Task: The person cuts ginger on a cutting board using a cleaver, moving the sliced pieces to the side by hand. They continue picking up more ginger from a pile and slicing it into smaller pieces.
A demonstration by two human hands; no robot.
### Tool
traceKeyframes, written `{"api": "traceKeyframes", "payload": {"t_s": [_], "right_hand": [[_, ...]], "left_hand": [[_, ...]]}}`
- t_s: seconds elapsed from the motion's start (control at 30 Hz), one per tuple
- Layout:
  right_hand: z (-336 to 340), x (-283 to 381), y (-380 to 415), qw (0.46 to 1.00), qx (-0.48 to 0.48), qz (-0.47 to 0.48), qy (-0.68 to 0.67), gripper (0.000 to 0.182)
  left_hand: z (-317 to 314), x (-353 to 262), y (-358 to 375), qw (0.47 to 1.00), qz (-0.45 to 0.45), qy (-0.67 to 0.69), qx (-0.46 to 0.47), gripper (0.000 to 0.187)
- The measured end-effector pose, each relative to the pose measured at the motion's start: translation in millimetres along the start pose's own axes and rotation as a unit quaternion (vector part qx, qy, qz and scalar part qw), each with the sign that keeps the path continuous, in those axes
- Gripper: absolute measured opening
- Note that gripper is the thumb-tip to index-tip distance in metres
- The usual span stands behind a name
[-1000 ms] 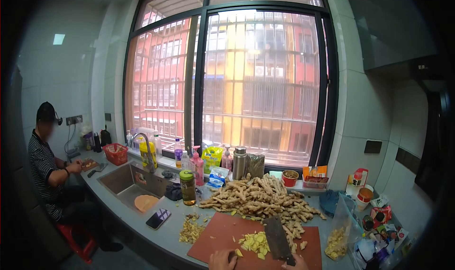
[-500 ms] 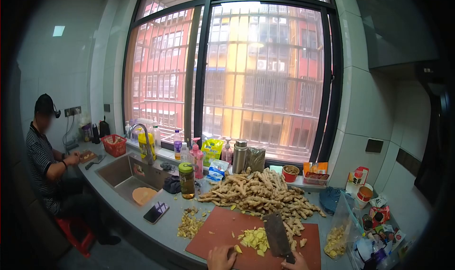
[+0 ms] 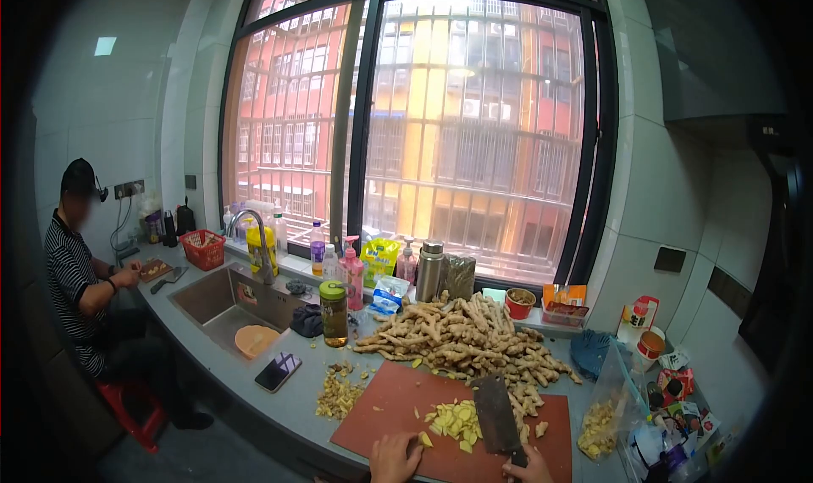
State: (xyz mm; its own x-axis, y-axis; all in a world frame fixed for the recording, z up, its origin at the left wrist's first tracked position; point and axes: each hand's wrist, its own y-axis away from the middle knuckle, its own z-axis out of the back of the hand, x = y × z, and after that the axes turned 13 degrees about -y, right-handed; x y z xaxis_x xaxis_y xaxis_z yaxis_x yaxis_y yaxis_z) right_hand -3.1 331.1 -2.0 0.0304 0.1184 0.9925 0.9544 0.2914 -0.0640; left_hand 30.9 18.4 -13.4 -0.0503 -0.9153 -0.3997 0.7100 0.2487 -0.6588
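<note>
My right hand (image 3: 531, 466) is closed round the handle of a cleaver (image 3: 496, 415), whose broad dark blade lies over the reddish-brown cutting board (image 3: 373, 415). At the board's near edge, my left hand (image 3: 395, 458) has its fingers curled against a small piece of ginger (image 3: 425, 439); the thumb is partly hidden. Between the hands and left of the blade lies a loose heap of pale yellow ginger slices (image 3: 456, 422). Behind the board, a large pile of unpeeled ginger roots (image 3: 461, 339) spreads over the counter, some reaching the blade's right side.
Ginger scraps (image 3: 340, 392) and a phone (image 3: 278, 371) lie left of the board, near a green-lidded bottle (image 3: 334, 315) and the sink (image 3: 216, 301). A clear bag (image 3: 600, 424) stands at right. Further left, another person (image 3: 85, 288) sits handling something small at the counter.
The view has shifted very slightly. My hands and the cleaver keep nearly the same place on the board. The seated person's hands have moved a little.
</note>
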Motion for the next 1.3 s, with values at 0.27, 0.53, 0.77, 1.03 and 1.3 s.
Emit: {"api": "traceKeyframes", "payload": {"t_s": [0.27,0.53,0.77,1.03,1.3], "right_hand": [[-9.9,14.8,6.4,1.000,-0.006,0.009,-0.028,0.091],[-9.3,11.6,6.5,0.999,-0.029,0.007,-0.016,0.074],[-0.9,-2.4,2.7,0.999,-0.032,0.008,0.008,0.074],[-15.2,21.0,8.0,0.999,-0.038,0.027,-0.012,0.059],[-9.0,26.2,1.1,1.000,-0.005,-0.025,-0.010,0.041]], "left_hand": [[0.5,-1.0,-0.2,1.000,0.007,0.004,0.006,0.022],[0.6,-1.2,-1.3,1.000,0.010,-0.003,0.009,0.021],[-1.1,0.0,-0.8,1.000,0.006,-0.013,0.010,0.022],[-1.0,3.9,-3.7,0.999,0.009,-0.015,0.027,0.026],[1.0,4.3,-4.9,0.999,0.001,-0.018,0.037,0.027]]}}
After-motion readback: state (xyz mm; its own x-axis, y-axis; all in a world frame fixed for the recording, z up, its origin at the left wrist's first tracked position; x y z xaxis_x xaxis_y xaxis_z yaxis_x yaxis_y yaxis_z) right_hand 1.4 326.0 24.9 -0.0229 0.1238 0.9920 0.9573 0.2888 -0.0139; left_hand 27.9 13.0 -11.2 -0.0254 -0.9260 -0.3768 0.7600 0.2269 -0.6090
